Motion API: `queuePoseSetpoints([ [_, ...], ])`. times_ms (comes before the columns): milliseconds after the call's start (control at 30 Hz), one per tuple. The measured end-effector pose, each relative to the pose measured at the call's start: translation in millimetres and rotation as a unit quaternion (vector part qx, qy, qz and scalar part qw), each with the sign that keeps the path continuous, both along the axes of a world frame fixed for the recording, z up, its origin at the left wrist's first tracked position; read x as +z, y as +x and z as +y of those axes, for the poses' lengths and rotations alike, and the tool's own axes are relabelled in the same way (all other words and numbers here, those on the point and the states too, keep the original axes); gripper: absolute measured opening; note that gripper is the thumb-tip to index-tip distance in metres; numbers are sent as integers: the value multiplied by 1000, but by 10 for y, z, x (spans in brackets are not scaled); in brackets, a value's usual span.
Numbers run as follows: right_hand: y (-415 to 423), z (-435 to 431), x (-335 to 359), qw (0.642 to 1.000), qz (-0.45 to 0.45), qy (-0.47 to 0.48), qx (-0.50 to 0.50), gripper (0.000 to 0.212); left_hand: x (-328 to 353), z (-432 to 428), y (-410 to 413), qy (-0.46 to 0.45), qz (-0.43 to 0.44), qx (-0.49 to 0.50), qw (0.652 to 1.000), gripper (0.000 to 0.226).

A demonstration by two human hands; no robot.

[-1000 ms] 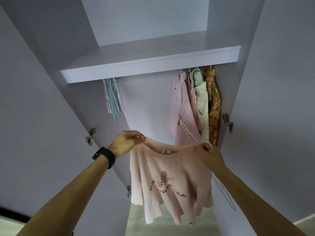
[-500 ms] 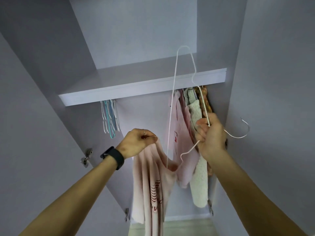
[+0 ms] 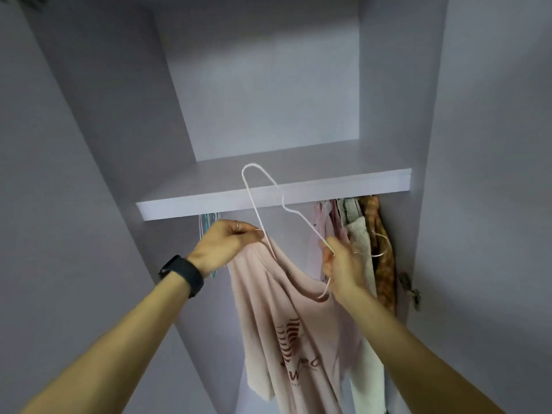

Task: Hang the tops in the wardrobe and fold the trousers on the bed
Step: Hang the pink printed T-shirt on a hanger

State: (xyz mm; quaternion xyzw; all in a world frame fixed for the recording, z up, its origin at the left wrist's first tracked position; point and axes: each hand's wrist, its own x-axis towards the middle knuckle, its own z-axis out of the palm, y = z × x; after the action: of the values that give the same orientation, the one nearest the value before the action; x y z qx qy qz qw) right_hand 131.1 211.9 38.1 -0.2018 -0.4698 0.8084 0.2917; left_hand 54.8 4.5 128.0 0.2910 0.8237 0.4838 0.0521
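While our left hand (image 3: 227, 246) pinches the neckline of the pink T-shirt (image 3: 286, 318) between thumb and curled fingers, our right hand (image 3: 343, 270) closes its fingers around the white wire hanger (image 3: 253, 204) near the hook. We hold both up in front of the open wardrobe (image 3: 268, 85), just below the front edge of its shelf (image 3: 298, 189). One arm of the hanger runs down inside the shirt's neck opening beside our left fingers, and its other end loops high across the shelf edge. The shirt hangs loose from our hands, its dark red print facing us. Behind our right hand a pink striped top (image 3: 319, 228), a cream garment (image 3: 357, 234) and an orange plaid shirt (image 3: 382, 258) hang under the shelf at the right. Some bare hangers (image 3: 206, 225) hang at the left, partly hidden by our left hand. We wear a black watch (image 3: 182, 274) on the left wrist and a ring (image 3: 236, 226) on one finger.
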Motion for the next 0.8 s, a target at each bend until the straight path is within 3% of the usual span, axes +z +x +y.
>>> queuePoseSetpoints([
  [67, 29, -9, -145, 996, -49, 71, 12, 29, 114, -84, -25, 28, -7, 22, 999, 10],
  [167, 80, 87, -211, 975, -83, 204, 20, 33, 198, -242, -91, 19, 14, 69, 997, 13],
  [400, 73, 447, 60, 888, -161, 429, -30, 29, 167, -378, -194, -60, 88, 193, 975, 8],
  [467, 81, 473, 148, 872, -182, 452, -50, 29, 151, -358, -184, -82, 120, 199, 969, 9],
  [700, 135, 592, 200, 880, -207, 424, -56, 30, 126, -331, -194, -88, 139, 171, 972, 10],
  [767, 157, 565, 210, 850, -243, 466, -38, 30, 107, -323, -200, -113, 146, 160, 970, 10],
  [800, 157, 520, 212, 815, -270, 512, -24, 30, 105, -317, -196, -120, 150, 157, 969, 11],
])
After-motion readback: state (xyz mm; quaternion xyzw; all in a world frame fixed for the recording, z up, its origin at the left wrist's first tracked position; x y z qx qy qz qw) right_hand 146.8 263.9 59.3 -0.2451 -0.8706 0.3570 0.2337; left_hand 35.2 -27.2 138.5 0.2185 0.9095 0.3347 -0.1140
